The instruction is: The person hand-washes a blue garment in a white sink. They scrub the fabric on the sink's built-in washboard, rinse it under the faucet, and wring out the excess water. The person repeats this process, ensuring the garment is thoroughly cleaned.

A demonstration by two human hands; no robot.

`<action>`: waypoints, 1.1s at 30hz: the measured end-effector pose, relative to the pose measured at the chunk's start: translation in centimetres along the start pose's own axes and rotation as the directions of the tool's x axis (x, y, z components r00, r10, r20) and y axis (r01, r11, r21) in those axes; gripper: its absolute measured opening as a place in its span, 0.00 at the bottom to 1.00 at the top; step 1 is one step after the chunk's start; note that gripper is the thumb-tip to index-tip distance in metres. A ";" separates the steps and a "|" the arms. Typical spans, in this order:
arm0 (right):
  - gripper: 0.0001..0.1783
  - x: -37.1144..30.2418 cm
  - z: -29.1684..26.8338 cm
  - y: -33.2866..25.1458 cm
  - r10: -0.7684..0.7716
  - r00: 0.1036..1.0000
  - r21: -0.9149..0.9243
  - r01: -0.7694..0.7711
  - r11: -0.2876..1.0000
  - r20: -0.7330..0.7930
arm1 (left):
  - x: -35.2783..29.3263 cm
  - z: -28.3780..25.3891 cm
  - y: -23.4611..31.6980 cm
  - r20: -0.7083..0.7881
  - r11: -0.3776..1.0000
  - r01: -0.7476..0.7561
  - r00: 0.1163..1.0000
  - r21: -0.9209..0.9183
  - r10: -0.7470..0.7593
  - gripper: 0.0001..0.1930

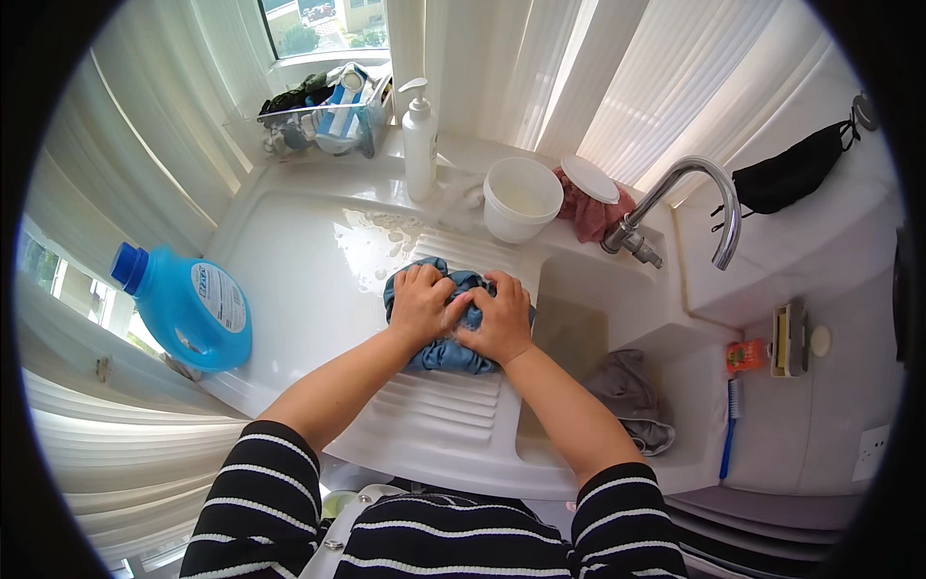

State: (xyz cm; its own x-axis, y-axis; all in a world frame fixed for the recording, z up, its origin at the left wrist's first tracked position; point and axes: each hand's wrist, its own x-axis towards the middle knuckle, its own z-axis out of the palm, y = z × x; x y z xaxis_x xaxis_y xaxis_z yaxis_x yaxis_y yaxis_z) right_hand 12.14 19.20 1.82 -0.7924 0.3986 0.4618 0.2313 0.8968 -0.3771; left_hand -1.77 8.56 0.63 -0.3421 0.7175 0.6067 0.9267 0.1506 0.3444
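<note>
Both left hand and right hand, frame centre, grip blue cloth with curled fingers on ribbed surface.

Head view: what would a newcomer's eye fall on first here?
Probably the bunched blue cloth in the middle, with the left hand and right hand on it, over the ridged washboard. Next, the bright blue jug at the far left of the white counter. Then the curved chrome tap above the sink at right, near a black face mask on the wall.
</note>
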 end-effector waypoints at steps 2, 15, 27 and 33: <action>0.30 2.3 -0.1 -0.7 0.194 0.972 -0.053 -0.188 0.981 0.134 | 2.3 0.1 -0.7 0.003 0.987 0.099 0.995 0.126 -0.101 0.17; 0.22 0.1 0.6 0.0 -0.043 0.993 0.104 0.054 0.993 -0.106 | 2.4 -0.3 -0.5 0.117 0.988 0.138 0.985 -0.071 -0.129 0.20; 0.24 -0.1 2.0 1.6 -0.007 0.982 0.135 0.033 0.990 -0.187 | 14.1 9.2 -9.6 0.260 0.857 0.446 0.886 -0.256 -0.383 0.28; 0.24 -0.2 2.1 1.5 0.002 0.976 0.161 0.033 0.986 -0.216 | 14.7 9.7 -10.1 0.265 0.842 0.474 0.873 -0.258 -0.410 0.26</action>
State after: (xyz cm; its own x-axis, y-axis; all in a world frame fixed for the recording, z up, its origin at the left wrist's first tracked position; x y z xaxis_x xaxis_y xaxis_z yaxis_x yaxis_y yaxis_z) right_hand 11.48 20.06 -0.50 -0.6513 0.4328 0.6233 0.1113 0.8670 -0.4857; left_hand -14.65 24.15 -0.90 -0.6370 0.7449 0.1985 0.5781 0.2913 0.7622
